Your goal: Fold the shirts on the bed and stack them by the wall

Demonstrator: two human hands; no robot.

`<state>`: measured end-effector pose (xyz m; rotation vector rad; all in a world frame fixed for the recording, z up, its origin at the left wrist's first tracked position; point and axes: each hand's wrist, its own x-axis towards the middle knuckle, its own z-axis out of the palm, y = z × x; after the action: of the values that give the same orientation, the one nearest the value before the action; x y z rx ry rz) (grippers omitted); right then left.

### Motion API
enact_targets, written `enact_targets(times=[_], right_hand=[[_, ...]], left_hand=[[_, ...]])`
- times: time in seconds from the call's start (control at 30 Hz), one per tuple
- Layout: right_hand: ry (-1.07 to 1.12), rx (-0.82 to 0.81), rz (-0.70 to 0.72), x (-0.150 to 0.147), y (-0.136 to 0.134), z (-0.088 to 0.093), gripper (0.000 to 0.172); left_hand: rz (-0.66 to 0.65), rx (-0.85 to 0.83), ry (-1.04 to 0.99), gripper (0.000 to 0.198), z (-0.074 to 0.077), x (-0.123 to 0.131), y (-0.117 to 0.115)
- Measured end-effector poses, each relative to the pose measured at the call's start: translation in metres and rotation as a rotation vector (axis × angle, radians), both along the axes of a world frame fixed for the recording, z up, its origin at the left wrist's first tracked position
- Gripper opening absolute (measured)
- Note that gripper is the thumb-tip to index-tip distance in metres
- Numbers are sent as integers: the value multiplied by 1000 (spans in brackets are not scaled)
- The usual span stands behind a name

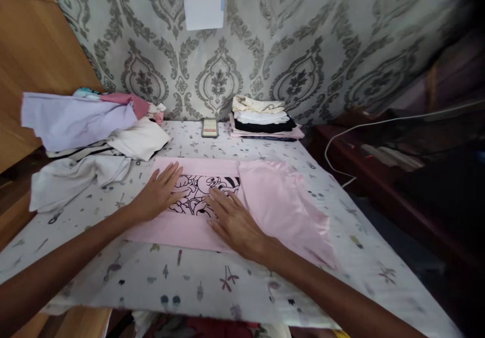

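Note:
A pink garment (280,191) lies on the printed white cloth in front of me, with a black line-drawn cartoon print (193,189) on its left part. Its right part is folded over and loosely wrinkled along the edge. My left hand (161,189) rests flat on the left side of the garment, fingers stretched out at the edge of the print. Across the print's right half lies my right hand (235,222), palm down, fingers extended, covering some of the drawing. Neither hand grips the fabric.
Loose clothes (83,121) are heaped at the left beside a wooden panel (41,50). A folded stack (263,118) stands at the back right, near a small framed object (209,127). A white cable (333,141) hangs at the right over dark red furniture (341,156).

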<state>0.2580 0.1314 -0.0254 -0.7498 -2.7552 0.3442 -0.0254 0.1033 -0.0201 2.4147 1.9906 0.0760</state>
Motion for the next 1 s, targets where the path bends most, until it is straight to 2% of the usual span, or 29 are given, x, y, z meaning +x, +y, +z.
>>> enact_targets(times=[0.1, 0.17, 0.27, 0.4, 0.53, 0.67, 0.73, 0.83, 0.93, 1.0], right_hand=[[-63, -10, -177, 9, 12, -4, 61], [-90, -52, -243, 12, 23, -3, 65], [-113, -131, -270, -1, 40, 1, 70], [-133, -165, -211, -41, 62, 2, 73], [-139, -189, -176, -59, 73, -1, 74], [-95, -218, -158, -33, 62, 14, 75], [-82, -214, -201, -6, 50, 22, 72], [-107, -178, -339, 41, 29, 24, 67], [-133, -115, -458, 81, 8, 10, 64], [-129, -75, -525, 99, -3, -2, 64]], left_hand=[[44, -69, -55, 80, -2, 8, 36], [76, -115, -73, 79, -7, 7, 48], [93, -109, -67, 77, -14, 5, 50], [146, -49, -4, 75, -20, 1, 44], [233, -24, 44, 74, -26, -15, 40], [269, 2, 51, 78, -30, -33, 43], [261, -7, 47, 82, -24, -28, 51], [129, -54, -17, 86, -4, 12, 72], [-157, -133, -117, 83, 18, 87, 100], [-385, -210, -148, 79, 24, 142, 119]])
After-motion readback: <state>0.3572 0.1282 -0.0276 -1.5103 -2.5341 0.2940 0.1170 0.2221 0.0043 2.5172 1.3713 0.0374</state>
